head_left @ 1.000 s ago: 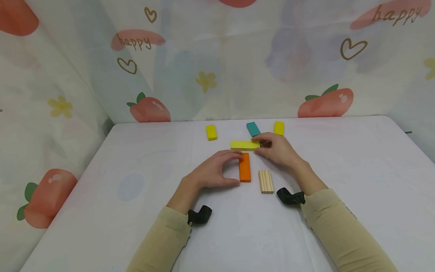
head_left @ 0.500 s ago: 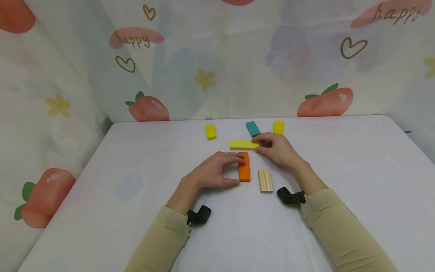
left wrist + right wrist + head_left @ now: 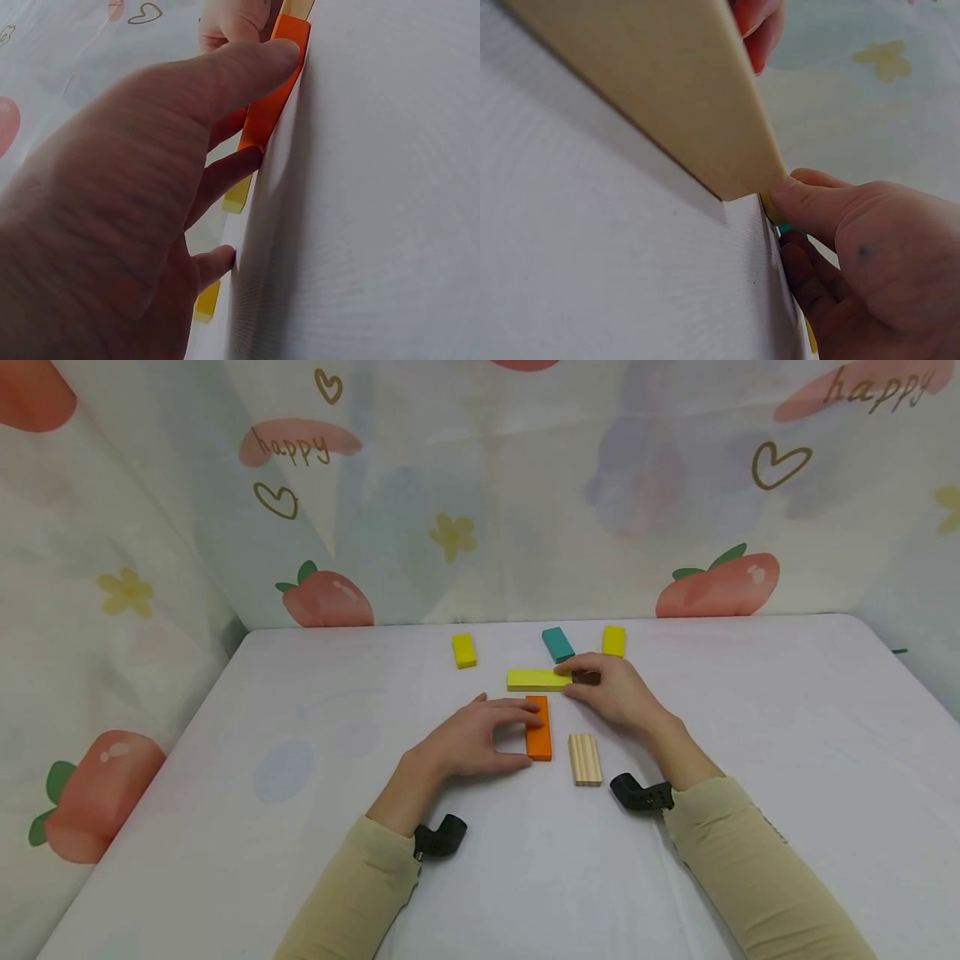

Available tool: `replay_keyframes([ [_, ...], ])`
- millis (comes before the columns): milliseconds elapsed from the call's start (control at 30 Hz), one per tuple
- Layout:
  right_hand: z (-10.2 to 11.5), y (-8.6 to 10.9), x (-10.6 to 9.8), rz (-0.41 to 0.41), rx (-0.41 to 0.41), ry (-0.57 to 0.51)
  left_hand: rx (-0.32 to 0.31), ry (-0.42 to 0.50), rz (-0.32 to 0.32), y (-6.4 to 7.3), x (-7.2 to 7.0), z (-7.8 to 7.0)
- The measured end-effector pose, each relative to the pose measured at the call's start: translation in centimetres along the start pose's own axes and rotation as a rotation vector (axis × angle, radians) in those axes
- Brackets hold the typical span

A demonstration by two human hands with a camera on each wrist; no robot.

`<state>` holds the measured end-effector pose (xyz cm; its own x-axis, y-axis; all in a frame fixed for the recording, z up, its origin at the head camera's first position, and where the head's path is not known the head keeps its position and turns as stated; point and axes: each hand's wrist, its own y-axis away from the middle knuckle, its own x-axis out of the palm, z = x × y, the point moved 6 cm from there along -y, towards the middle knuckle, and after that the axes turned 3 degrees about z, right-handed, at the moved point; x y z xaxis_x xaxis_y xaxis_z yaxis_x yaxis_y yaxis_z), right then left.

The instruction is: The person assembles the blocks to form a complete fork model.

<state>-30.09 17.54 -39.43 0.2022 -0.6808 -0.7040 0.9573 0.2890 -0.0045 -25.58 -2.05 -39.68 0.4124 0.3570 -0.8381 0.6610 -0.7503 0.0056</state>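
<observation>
An orange block [image 3: 538, 742] lies lengthwise on the white table, its far end close to a yellow-green block [image 3: 531, 680] set crosswise. My left hand [image 3: 474, 737] holds the orange block: the thumb is at its near end, and fingers bend over its far part. In the left wrist view the thumb overlaps the orange block [image 3: 274, 101]. With thumb and forefinger, my right hand [image 3: 617, 689] pinches the right end of the yellow-green block. To the right of the orange block lies a ridged, plain wooden piece [image 3: 585, 760], which looms large in the right wrist view.
Behind the hands are a small yellow block [image 3: 464, 651], a teal block [image 3: 557, 644] and another yellow block [image 3: 614, 641]. A patterned cloth [image 3: 510, 527] hangs along the table's far edge. Each wrist carries a black camera [image 3: 442, 836].
My left fingers have shifted slightly to the right over the orange block, and the thumb is closer to its near end. The right hand keeps its pinch on the yellow-green block.
</observation>
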Motion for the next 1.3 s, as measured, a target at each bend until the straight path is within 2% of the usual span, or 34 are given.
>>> replay_keyframes([
  [1300,0.14,0.11,0.16,0.024,0.020,0.010,-0.018,-0.021,-0.010,-0.30,0.14,-0.22],
])
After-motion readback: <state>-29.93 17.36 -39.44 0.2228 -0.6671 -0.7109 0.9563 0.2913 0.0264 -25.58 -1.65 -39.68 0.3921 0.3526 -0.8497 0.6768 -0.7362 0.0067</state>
